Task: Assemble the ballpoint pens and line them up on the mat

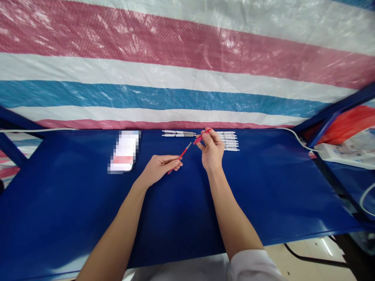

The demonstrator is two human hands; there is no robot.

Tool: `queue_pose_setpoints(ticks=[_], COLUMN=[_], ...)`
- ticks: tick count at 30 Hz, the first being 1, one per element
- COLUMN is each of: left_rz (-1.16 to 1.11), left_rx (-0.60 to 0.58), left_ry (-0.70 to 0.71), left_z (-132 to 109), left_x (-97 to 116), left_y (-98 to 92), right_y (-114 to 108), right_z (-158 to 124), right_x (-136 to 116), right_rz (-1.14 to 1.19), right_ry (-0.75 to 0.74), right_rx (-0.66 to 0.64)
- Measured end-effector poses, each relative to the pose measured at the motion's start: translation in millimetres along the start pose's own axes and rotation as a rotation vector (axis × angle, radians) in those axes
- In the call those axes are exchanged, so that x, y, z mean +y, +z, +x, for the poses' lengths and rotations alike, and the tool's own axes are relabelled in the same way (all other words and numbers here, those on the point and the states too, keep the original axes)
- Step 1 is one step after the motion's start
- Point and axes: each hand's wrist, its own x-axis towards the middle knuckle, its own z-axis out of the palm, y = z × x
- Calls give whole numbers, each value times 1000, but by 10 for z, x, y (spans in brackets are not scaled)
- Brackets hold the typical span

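My left hand [162,168] pinches a thin red pen refill [184,152], whose pale tip points up and to the right. Close by on the right, my right hand [211,147] grips a short red pen barrel [202,136] between thumb and fingers. A small gap separates the refill's tip from the barrel. Behind the hands lie two white pens [177,133] side by side, one with a grey grip. A row of several white pens [231,141] lies just beyond my right hand, which partly covers it.
On the blue table [278,183], a blurred-out phone-like object [124,152] lies to the left. Striped plastic sheeting [181,70] hangs along the back edge. A white cable [295,136] runs along the right rear, near a blue metal frame [325,123] and a red bag [351,123].
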Motion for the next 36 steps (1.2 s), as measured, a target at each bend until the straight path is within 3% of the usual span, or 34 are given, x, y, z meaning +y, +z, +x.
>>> queue_pose_setpoints(ticks=[10, 24, 36], left_rz=[27, 29, 87], left_rx=[-14, -23, -2], left_ry=[-16, -7, 56], left_z=[-10, -6, 11], left_x=[34, 3, -42], left_y=[-6, 1, 26], right_y=[41, 21, -7], right_z=[-24, -51, -145], right_x=[-16, -18, 34], right_rz=[31, -65, -89], right_ry=[-14, -44, 33], right_rx=[29, -26, -132])
